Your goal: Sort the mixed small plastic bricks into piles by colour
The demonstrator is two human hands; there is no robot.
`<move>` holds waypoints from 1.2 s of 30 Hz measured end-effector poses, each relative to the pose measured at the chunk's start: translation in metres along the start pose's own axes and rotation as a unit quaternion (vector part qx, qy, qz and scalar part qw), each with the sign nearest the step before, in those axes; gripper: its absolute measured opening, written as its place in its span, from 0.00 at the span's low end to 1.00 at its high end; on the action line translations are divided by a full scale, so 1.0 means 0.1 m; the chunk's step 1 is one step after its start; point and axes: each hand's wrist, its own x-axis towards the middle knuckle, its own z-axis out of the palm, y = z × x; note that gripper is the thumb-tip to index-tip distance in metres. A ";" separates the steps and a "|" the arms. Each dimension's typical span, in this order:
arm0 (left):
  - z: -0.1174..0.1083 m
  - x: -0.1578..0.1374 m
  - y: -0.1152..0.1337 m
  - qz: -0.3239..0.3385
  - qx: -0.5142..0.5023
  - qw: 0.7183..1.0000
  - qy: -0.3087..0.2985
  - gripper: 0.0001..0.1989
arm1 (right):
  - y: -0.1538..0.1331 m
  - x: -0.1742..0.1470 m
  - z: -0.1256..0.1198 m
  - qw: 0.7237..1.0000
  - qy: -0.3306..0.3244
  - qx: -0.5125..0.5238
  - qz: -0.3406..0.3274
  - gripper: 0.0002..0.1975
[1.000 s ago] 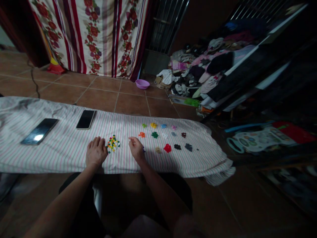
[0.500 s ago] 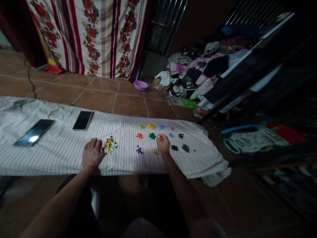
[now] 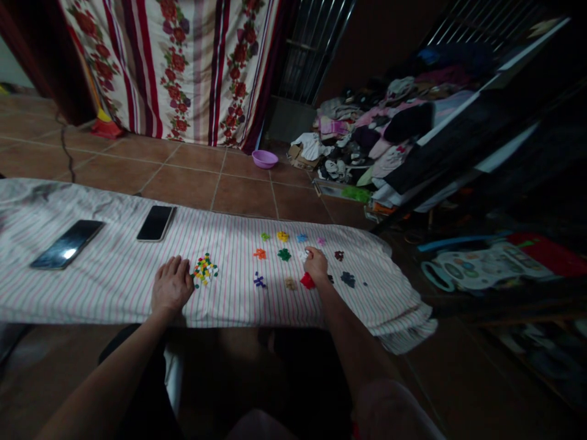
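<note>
My left hand [image 3: 172,283] lies flat on the striped cloth [image 3: 123,281], fingers stretched out, beside a mixed pile of small colored pieces [image 3: 204,269] in yellow, green, white and red. Over the single-color piles, my right hand [image 3: 316,265] pinches a small white piece at its fingertips, right by a few white pieces [image 3: 302,255]. Partly under its wrist are red pieces [image 3: 307,280]. Around it lie dark green pieces [image 3: 284,254], tan pieces [image 3: 290,283], brown pieces [image 3: 339,255] and dark grey pieces [image 3: 348,279]. The hand covers most of the black pile.
Two phones, one larger [image 3: 68,244] and one smaller [image 3: 156,223], rest on the cloth at left. Farther rows hold orange pieces [image 3: 260,253], yellow pieces [image 3: 282,236] and purple pieces [image 3: 260,280]. A purple basin [image 3: 265,159] and heaped clothes [image 3: 362,131] are on the floor beyond.
My right hand has moved right, from beside the dark green pile to the white pieces, uncovering the red pile. My left hand stays in place. The view has shifted slightly.
</note>
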 end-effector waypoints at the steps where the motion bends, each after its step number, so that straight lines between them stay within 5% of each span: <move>1: 0.00 0.00 0.00 -0.001 -0.002 1.000 0.001 0.18 | 0.00 0.01 0.01 1.000 -0.008 -0.005 -0.004 0.20; 7: 0.03 -0.01 -0.02 -0.004 -0.004 1.000 0.005 0.19 | 0.02 0.05 0.05 0.997 -0.067 -0.044 -0.022 0.23; 19: 0.01 0.00 -0.01 0.002 0.021 1.000 -0.006 0.19 | -0.11 0.05 0.00 0.996 -0.062 -0.047 -0.053 0.25; 27: 0.00 0.01 0.01 -0.016 0.008 1.000 -0.014 0.18 | -0.81 -0.26 0.06 0.979 -0.067 0.072 -0.179 0.16; 36: -0.04 0.01 0.03 -0.008 0.030 0.999 -0.029 0.19 | -1.72 -1.06 0.47 0.919 -0.207 0.185 -0.279 0.11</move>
